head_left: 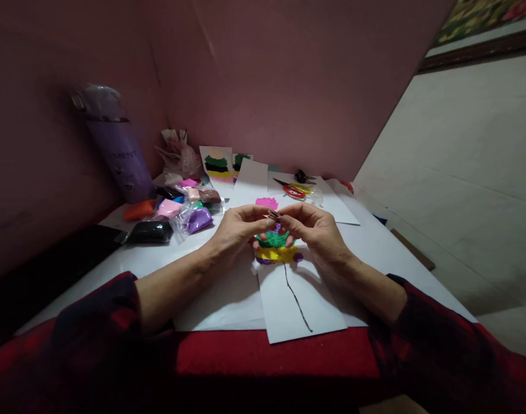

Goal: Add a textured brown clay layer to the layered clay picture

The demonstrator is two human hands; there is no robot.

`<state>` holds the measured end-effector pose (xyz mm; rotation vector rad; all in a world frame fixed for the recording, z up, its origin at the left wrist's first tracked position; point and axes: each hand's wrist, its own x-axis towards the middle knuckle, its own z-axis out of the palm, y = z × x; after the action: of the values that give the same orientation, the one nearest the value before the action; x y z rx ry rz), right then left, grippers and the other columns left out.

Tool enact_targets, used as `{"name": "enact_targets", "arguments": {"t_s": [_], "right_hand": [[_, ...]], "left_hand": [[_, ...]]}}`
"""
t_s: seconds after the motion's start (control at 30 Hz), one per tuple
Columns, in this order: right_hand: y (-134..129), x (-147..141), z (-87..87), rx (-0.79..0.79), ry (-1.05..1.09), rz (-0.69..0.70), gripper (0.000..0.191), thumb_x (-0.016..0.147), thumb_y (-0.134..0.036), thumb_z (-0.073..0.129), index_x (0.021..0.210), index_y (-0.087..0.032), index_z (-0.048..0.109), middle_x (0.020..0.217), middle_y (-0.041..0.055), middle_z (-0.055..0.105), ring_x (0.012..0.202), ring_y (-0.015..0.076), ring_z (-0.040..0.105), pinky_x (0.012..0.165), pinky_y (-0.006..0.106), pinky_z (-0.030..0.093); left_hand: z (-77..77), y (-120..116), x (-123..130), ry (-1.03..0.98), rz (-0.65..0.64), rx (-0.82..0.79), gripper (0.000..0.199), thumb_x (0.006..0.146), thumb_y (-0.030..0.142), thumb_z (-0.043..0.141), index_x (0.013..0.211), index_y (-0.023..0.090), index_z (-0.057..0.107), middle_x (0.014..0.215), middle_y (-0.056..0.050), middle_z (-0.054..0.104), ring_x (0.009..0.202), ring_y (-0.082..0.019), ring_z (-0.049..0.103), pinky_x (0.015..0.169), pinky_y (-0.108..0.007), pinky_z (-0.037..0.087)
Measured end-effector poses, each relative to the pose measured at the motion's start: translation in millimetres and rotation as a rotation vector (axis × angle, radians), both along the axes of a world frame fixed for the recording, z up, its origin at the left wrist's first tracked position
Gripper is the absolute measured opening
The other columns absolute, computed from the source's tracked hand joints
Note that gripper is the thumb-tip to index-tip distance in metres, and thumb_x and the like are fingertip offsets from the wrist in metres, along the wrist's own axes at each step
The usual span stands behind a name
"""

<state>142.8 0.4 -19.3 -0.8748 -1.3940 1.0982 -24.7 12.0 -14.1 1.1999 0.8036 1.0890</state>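
The leaning purple bottle (121,158) bears the dark letters "MENT", with any letters before them unclear.

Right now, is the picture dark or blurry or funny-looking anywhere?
Head view: gloomy at the left side and bottom; soft arm shadows on the white table; shiny glints on the black packet; purple bottle leaning and smeary, probably lens stretch; small piece between the fingers too tiny to make out.

Both hands, left (237,233) and right (317,233), gripped a small brown piece (274,215) between the fingers above a sheet (304,305) bearing coloured bands and a black line (296,299). Packets (170,210) lay on the tabletop (220,307) to the left.
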Motion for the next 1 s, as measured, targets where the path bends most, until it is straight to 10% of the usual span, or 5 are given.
{"name": "enact_targets", "arguments": {"t_s": [1.0], "right_hand": [[-2.2, 0.7, -0.2, 0.087, -0.167, -0.034, 0.016, 0.075, -0.027, 0.074, 0.078, -0.016, 0.063, 0.066, -0.0011, 0.064, 0.050, 0.0096, 0.057, 0.047, 0.025, 0.047]], "left_hand": [[-7.4, 7.3, 0.0, 0.007, -0.170, 0.080, 0.036, 0.055, 0.006, 0.077, 0.086, 0.012, 0.059, 0.075, -0.001, 0.066, 0.060, -0.012, 0.063, 0.051, -0.021, 0.049]]}}
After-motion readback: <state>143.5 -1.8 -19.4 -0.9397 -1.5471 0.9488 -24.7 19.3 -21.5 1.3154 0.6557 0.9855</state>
